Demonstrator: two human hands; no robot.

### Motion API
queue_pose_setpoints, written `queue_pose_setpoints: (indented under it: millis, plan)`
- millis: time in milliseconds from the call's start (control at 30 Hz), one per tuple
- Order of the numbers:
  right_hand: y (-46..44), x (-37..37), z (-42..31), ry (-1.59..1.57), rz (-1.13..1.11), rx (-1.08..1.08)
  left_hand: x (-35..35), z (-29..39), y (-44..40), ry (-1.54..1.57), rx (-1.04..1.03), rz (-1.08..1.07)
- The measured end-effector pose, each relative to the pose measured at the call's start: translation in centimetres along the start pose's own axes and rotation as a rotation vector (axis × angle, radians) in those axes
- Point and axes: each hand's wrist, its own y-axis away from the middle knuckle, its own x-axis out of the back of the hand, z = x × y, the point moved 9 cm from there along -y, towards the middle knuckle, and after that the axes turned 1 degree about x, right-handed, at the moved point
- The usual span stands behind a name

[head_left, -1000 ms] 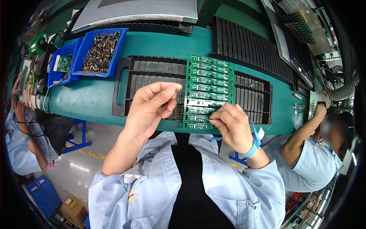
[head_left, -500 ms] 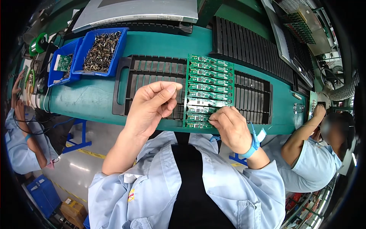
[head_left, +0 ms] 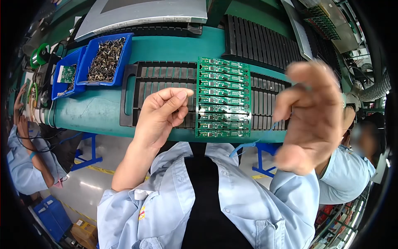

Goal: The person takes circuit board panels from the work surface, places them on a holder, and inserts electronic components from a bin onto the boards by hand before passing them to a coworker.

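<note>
The circuit panel (head_left: pixel 223 99) lies on the black tray (head_left: pixel 166 72), long axis running away from the wearer; just left of the panel, and nearer, is the left hand (head_left: pixel 163 110), thumb and forefinger pressed together (anything between, I cannot tell); right of it, the blurred right hand (head_left: pixel 313 116), thumb and fingers apart.

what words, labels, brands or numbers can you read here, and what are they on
None reads clearly enough to quote.
Label strip along the grey panel's front edge: printed characters, too small to read surely.
Red and yellow logo on the shirt: has lettering, too small to read.
Green boards: any print on them is too small to read.
</note>
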Motion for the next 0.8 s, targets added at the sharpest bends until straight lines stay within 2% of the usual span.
queue_pose_setpoints:
  millis: [300,800]
  plan:
    - [-1.8,-0.4,2.1,-0.055,0.044,0.023,0.0,0.2,0.6,-0.001,0.012,0.050]
    - [-0.3,1.1,0.7,-0.040,0.111,0.133,-0.4,0.3,0.4,0.010,0.015,0.032]
